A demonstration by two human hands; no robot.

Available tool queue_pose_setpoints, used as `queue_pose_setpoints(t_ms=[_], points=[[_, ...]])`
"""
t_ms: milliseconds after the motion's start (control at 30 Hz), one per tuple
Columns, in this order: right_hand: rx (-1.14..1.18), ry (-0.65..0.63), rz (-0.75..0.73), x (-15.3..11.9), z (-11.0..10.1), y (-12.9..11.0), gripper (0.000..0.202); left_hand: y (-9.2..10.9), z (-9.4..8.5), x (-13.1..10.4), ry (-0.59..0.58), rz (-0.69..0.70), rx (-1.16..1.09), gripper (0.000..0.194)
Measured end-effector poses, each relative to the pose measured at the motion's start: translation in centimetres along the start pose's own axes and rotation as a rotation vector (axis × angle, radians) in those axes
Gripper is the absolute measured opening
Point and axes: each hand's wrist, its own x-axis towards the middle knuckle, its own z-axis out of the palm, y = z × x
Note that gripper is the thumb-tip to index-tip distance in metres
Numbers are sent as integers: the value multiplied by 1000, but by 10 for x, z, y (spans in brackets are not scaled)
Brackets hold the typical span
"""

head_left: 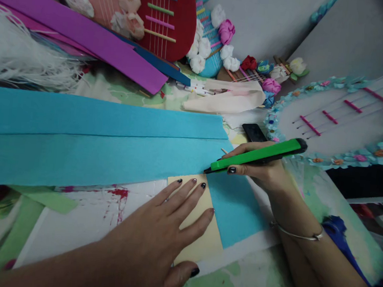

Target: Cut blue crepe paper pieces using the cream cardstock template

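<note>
My right hand is closed round a green utility knife with a black end. Its dark tip touches the blue paper by the upper edge of a cream card. Flat on that card lies my left hand, fingers spread, pressing it down. The blue paper is a long strip with a lengthwise fold, running off to the left. A separate-looking blue part extends beside the card's right edge; whether the two are one sheet I cannot tell. Under them is a white board with red smears.
Purple paper and white string lie at the back left. Flower-trimmed stringed decorations, one red, stand behind. A flower-edged oval piece is at the right, near a dark phone and blue-handled scissors.
</note>
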Motion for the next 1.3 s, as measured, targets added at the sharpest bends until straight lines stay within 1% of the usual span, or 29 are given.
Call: queue_pose_setpoints(t_ms=[167, 267, 433, 600, 867, 967, 1167, 1300], points=[[12, 27, 35, -2, 0, 0, 21, 1, -1, 0, -25, 7, 5, 68], [23, 32, 54, -2, 0, 1, 21, 0, 1, -1, -2, 6, 0, 66], [30, 19, 39, -2, -2, 0, 21, -1, 3, -2, 11, 7, 6, 71], [10, 20, 15, -1, 0, -1, 19, -1, 1, -1, -10, 2, 8, 69], [-7, 27, 30, 1, 2, -4, 19, -2, 3, -2, -18, 13, 13, 71], [-20, 31, 41, 1, 2, -4, 19, -1, 2, -2, -4, 10, 17, 70], [46, 36, 65, -1, -1, 3, 22, -1, 2, -2, -7, 4, 6, 71], [61, 23, 76, -1, -1, 4, 21, -2, 5, -3, 8, 5, 15, 72]])
